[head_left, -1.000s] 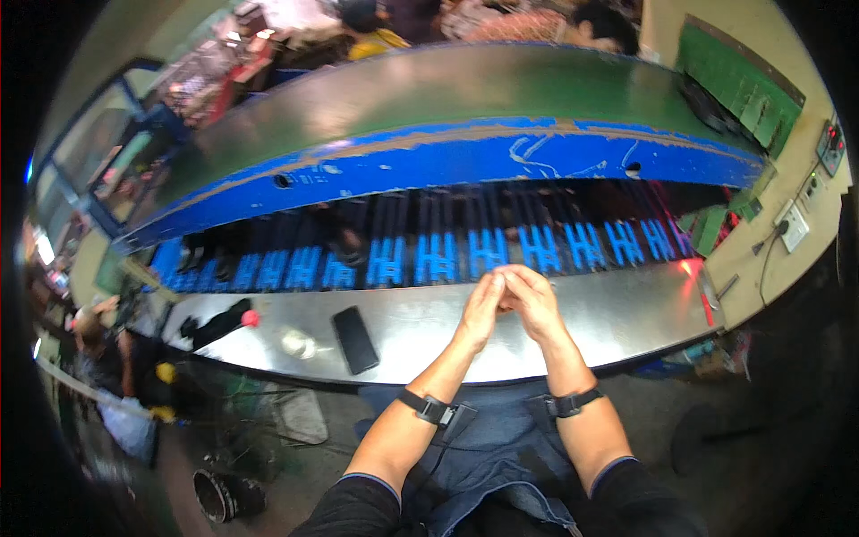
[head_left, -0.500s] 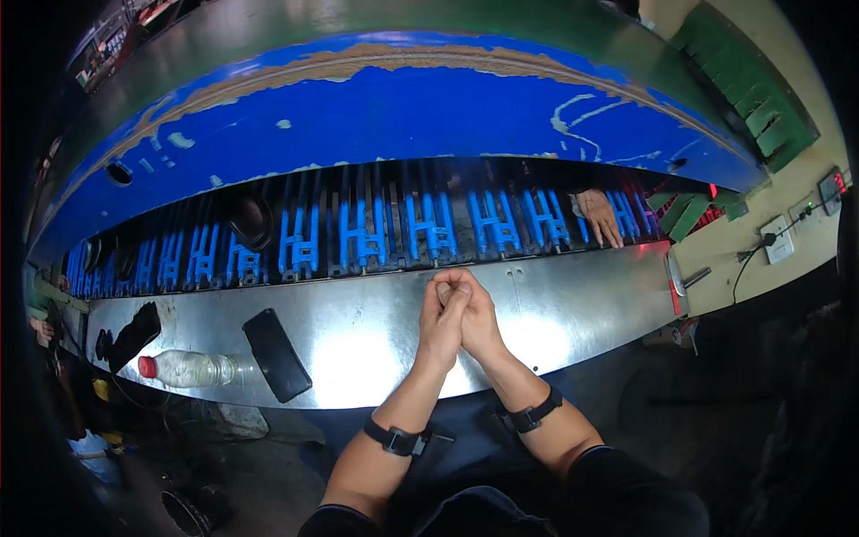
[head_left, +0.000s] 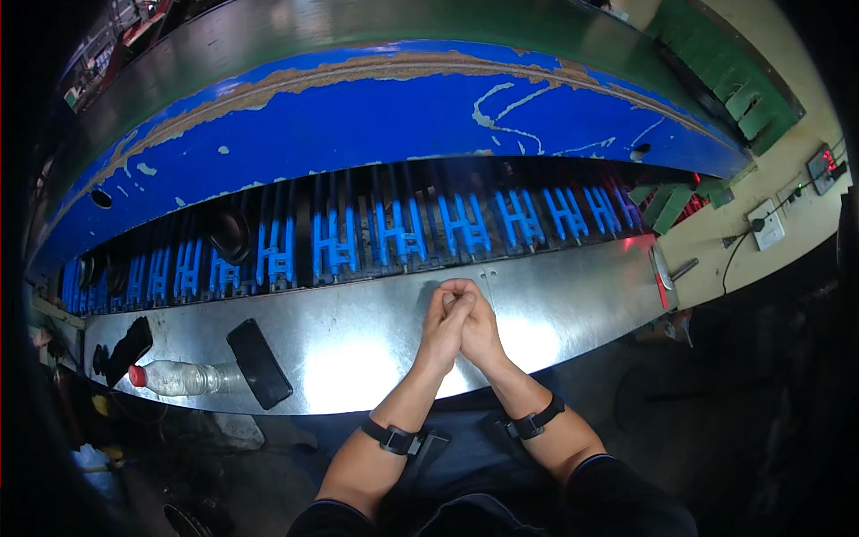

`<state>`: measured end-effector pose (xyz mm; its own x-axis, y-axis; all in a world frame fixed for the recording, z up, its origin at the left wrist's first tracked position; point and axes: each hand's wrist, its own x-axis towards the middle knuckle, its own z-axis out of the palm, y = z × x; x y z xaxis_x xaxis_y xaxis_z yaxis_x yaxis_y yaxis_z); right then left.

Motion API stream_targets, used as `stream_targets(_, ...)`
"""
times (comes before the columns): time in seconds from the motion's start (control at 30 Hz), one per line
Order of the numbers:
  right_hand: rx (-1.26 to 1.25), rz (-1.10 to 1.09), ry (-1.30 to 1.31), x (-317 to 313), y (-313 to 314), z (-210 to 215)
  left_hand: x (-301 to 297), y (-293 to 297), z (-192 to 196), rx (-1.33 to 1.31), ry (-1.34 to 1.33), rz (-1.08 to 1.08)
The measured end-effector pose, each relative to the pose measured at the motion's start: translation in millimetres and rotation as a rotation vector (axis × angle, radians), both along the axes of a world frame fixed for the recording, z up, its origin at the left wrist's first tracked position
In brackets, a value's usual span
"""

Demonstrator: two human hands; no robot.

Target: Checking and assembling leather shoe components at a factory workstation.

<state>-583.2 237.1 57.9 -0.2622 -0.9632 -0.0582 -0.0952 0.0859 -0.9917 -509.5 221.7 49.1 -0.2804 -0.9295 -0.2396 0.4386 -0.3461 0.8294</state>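
Note:
My left hand (head_left: 437, 338) and my right hand (head_left: 480, 331) are clasped together over the steel ledge, fingers folded in and thumbs meeting on top. Nothing shows between the palms, though their inside is hidden. Both forearms come up from below, each with a black strap around it. Just beyond my knuckles, a row of blue H-shaped metal parts (head_left: 400, 231) stands in the long opening behind the ledge. To the left of my hands lies a black phone (head_left: 259, 363), with a clear plastic bottle (head_left: 182, 378) with a red cap on its side next to it.
A blue panel (head_left: 358, 125) with chipped paint spans above the opening. Farther left on the steel ledge (head_left: 573, 295) sits a crumpled black item (head_left: 131, 349). At its right end is a red-edged tool (head_left: 661, 279). A wall socket (head_left: 768, 224) with a cord is beyond.
The view has swung slightly, so the ledge and panel sit farther left. Another person's hand, in the opening at the right before, is gone from view. My hands stay clasped.

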Motion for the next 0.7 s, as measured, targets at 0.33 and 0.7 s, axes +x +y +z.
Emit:
stream_targets(0.33,0.005,0.069,-0.025,-3,-2,10,1,-8,-9,-0.033,0.063,0.004)
stream_targets(0.7,0.035,0.084,0.101,-11,1,13,-6,-3,-1,0.033,0.137,-0.004)
